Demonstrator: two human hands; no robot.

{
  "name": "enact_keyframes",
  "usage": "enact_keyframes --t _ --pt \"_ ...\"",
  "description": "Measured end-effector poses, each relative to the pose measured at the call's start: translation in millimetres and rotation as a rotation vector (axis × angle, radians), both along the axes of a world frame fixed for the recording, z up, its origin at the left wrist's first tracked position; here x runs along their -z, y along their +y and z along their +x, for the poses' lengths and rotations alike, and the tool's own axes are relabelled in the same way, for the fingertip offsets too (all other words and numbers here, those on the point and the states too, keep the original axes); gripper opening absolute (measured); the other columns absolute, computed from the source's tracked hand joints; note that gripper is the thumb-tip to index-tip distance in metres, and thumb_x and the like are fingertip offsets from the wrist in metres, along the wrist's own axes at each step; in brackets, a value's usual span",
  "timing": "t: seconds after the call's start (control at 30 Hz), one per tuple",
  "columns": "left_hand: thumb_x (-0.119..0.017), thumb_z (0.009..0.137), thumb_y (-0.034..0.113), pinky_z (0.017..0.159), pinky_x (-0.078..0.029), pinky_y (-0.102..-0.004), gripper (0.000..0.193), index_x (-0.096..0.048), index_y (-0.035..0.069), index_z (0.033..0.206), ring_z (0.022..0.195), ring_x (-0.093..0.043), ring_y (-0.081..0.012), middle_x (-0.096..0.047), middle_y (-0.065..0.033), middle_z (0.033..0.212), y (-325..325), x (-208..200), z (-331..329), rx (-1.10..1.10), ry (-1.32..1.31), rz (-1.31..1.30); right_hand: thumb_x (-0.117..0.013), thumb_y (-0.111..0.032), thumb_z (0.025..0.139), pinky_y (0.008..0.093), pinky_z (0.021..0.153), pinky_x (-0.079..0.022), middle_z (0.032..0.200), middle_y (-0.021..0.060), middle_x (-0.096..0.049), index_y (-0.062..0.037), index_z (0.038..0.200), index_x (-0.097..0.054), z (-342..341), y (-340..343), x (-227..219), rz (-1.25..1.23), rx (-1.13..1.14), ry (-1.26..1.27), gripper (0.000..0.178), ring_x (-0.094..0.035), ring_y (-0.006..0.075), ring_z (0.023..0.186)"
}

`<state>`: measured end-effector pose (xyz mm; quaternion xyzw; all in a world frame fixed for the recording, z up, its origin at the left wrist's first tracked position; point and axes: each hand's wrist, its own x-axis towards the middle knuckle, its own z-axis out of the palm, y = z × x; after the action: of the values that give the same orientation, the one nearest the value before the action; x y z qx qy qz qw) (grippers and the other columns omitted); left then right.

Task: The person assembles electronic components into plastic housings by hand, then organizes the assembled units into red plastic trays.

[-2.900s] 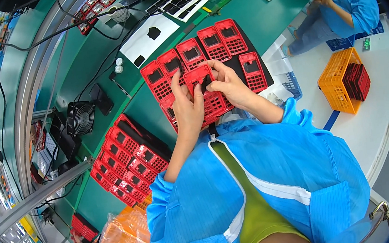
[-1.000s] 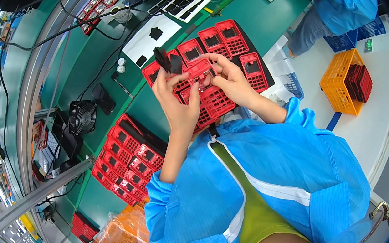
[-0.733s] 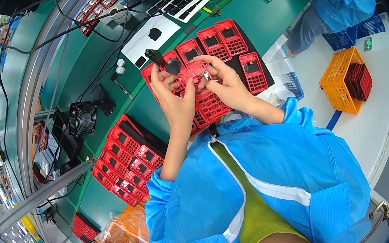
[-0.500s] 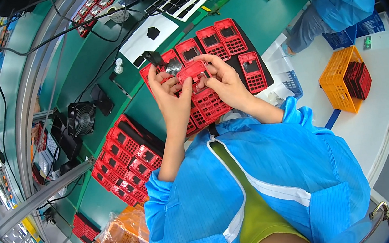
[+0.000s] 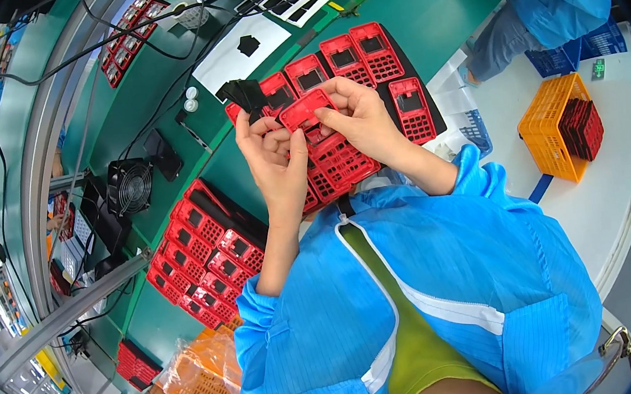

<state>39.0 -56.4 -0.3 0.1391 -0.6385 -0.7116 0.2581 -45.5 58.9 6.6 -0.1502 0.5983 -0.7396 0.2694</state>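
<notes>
The left hand and right hand are gripping a red phone cover between them, above the tabletop; its far edge is slanting away toward the right.

The held red housing is glossy plastic — the jacket, cloth.
</notes>
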Motion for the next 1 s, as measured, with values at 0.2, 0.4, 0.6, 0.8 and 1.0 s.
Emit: enact_keyframes --t 0.2,0.4,0.6,0.8,1.0 --pt "-0.058 0.080 -0.010 0.077 -0.043 -0.0216 0.072 -0.017 0.005 0.138 0.086 -0.051 -0.0108 -0.042 -0.0092 0.106 0 3 -1 0.019 0.008 0.050 -0.055 0.001 0.084 0.0190 0.061 -0.046 0.089 0.0049 -0.065 0.0018 0.106 -0.050 0 4 3 -0.040 0.022 -0.006 0.023 -0.057 0.0054 0.070" --pt "-0.058 0.076 -0.013 0.073 -0.047 -0.0211 0.081 -0.011 0.004 0.139 0.085 -0.053 -0.0109 -0.041 -0.0099 0.107 3 2 -1 0.076 -0.077 0.030 -0.057 -0.001 0.082 0.0213 0.063 -0.048 0.085 0.0069 -0.066 0.0016 0.104 -0.053 3 12 3 0.032 0.123 0.204 0.023 -0.060 0.0074 0.072" --pt "-0.053 0.074 -0.014 0.079 -0.047 -0.0256 0.079 -0.012 0.002 0.138 0.097 -0.054 -0.0163 -0.043 -0.0130 0.112 20 -6 -1 0.144 -0.219 0.086 -0.059 -0.002 0.080 0.0236 0.059 -0.049 0.084 0.0120 -0.066 0.0007 0.104 -0.054 4 18 -13 0.190 0.176 0.431 0.025 -0.064 0.0119 0.072" --pt "-0.046 0.073 -0.012 0.087 -0.045 -0.0288 0.071 -0.018 0.002 0.137 0.108 -0.052 -0.0203 -0.046 -0.0159 0.119 21 3 -6 0.150 -0.212 0.460 -0.059 -0.001 0.080 0.0168 0.050 -0.040 0.086 0.0069 -0.068 -0.0012 0.106 -0.055 10 20 -7 0.217 0.181 0.563 0.026 -0.058 0.0033 0.065" --pt "-0.049 0.078 -0.007 0.083 -0.045 -0.0281 0.061 -0.024 0.003 0.133 0.099 -0.052 -0.0179 -0.050 -0.0131 0.111 30 9 -6 0.128 -0.255 0.545 -0.059 -0.002 0.081 0.0182 0.052 -0.043 0.087 0.0072 -0.068 -0.0015 0.107 -0.054 9 30 8 0.245 0.216 0.527 0.027 -0.059 0.0051 0.067"
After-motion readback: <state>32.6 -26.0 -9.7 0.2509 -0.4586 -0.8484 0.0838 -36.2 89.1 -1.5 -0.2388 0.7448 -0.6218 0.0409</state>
